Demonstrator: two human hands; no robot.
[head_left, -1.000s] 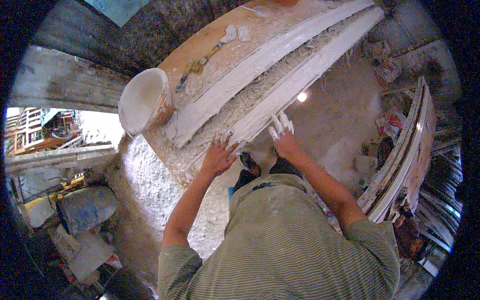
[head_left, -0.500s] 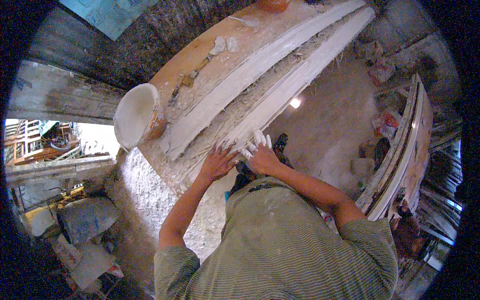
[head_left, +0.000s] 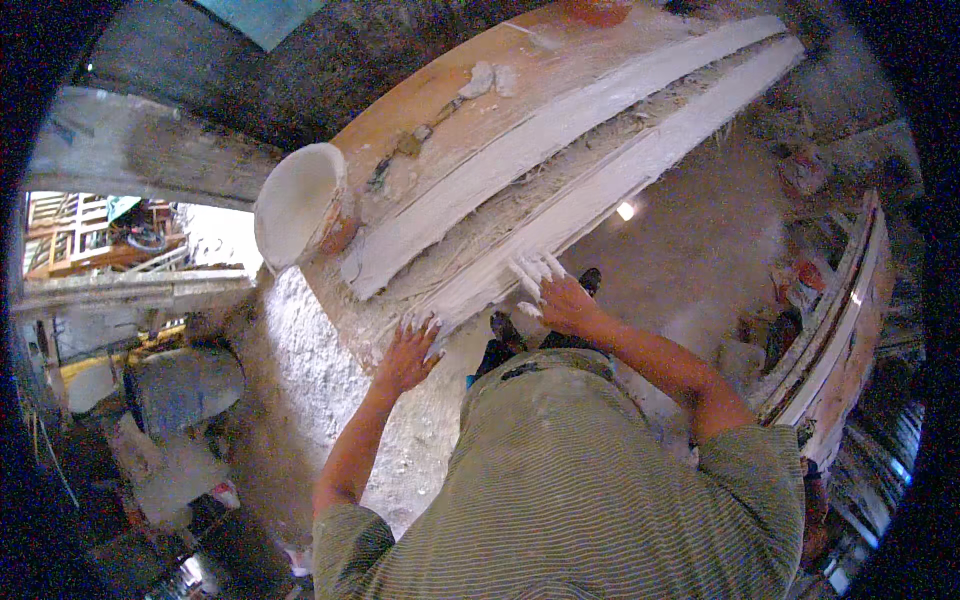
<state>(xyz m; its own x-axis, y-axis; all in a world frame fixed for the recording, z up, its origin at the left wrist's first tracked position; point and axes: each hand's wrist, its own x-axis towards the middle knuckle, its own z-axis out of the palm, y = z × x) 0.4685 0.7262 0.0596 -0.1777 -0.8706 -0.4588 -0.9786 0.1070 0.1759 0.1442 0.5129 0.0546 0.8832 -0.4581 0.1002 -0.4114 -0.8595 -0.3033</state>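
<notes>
Two long, pale strips of wet-looking plaster lie on an orange-brown wooden board (head_left: 395, 110), the far strip (head_left: 540, 148) and the near strip (head_left: 610, 205). A rough grey-brown groove with loose fibres (head_left: 520, 190) runs between them. On the near strip's edge rests my right hand (head_left: 555, 293), its fingers stretched out and coated white. My left hand (head_left: 407, 357) is at the board's near left corner, fingers spread, white at the tips. Neither hand grips anything I can see. Contact under the left fingers is hard to make out.
A white-lined bucket (head_left: 300, 205) stands tilted at the board's left end. Beyond the strips lie a dusty brush (head_left: 408, 145) and white lumps (head_left: 488, 78). Another board with long strips (head_left: 835, 325) stands at the right. White, rough ground (head_left: 320, 350) shows lower left, beside a grey container (head_left: 188, 385).
My hands have moved apart: the left went down and left to the board's corner, the right slightly right along the near strip. The whole view has shifted, so the board appears farther right.
</notes>
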